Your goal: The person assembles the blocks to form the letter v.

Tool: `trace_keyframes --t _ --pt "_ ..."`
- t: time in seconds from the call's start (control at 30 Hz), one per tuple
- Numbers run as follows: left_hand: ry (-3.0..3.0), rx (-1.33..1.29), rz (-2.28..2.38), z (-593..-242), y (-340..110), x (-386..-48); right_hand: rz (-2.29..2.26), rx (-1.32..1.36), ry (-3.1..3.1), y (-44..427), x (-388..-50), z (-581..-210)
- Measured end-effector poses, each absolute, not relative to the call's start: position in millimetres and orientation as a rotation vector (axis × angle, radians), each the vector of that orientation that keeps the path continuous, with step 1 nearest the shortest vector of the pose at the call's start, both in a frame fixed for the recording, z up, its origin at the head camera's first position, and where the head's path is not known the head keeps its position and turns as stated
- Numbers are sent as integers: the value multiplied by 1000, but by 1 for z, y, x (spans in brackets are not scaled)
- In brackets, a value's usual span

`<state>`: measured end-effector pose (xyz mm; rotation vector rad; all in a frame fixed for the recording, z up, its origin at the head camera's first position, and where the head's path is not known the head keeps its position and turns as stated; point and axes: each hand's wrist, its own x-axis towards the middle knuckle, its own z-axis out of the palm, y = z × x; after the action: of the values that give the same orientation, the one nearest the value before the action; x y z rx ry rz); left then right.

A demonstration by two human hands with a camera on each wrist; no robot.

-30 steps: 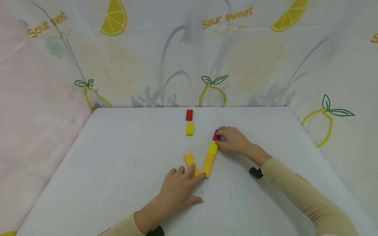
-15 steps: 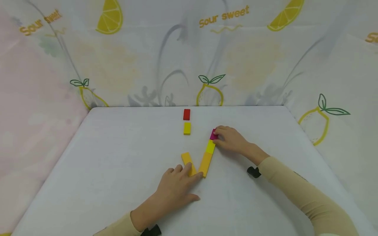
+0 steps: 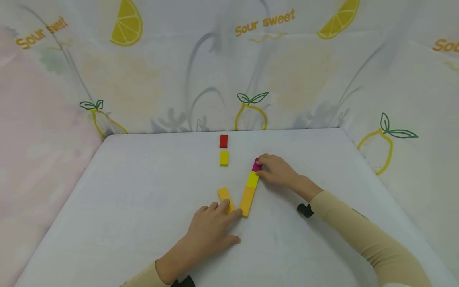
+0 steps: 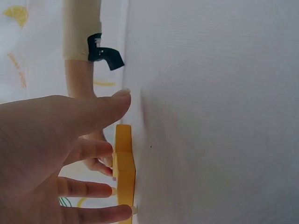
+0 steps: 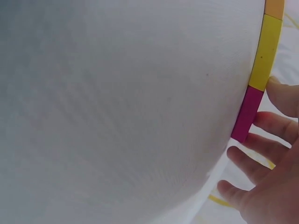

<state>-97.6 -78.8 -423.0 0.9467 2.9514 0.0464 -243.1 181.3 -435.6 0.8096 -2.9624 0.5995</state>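
Where the slanting row reaches its far end, the magenta block point(image 3: 255, 165) lies flat at the fingertips of the right hand point(image 3: 277, 171). Those fingers are parted and loosely bent, touching rather than clasping; thumb at the adjoining yellow block point(image 3: 252, 180). Nearest in the row, a right orange block point(image 3: 248, 201). Left hand point(image 3: 209, 228) fingers spread, gripping nothing: index at that block's near end, middle finger on a left orange block point(image 3: 223, 194), which slants toward far left.

Farther off, a second yellow block point(image 3: 224, 158); beyond it, a red block point(image 3: 224, 141). Surface point(image 3: 143, 179) white. Pale backdrop point(image 3: 161, 79) behind, printed with lemons and "Sour sweet", pinkish at left. Beige sleeves point(image 3: 348, 221).

Compared with half a second ago, the whole head view has shifted slightly; hands and blocks keep the same places relative to one another.
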Motion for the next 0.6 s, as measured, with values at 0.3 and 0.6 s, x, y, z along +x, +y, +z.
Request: trace_keyframes --t 0.3,0.6 --pt "3041 949 219 -422 -81 -104 600 795 -2983 180 -241 -433" --pt "3194 957 375 -421 -83 -124 602 793 -2982 181 -242 -435"
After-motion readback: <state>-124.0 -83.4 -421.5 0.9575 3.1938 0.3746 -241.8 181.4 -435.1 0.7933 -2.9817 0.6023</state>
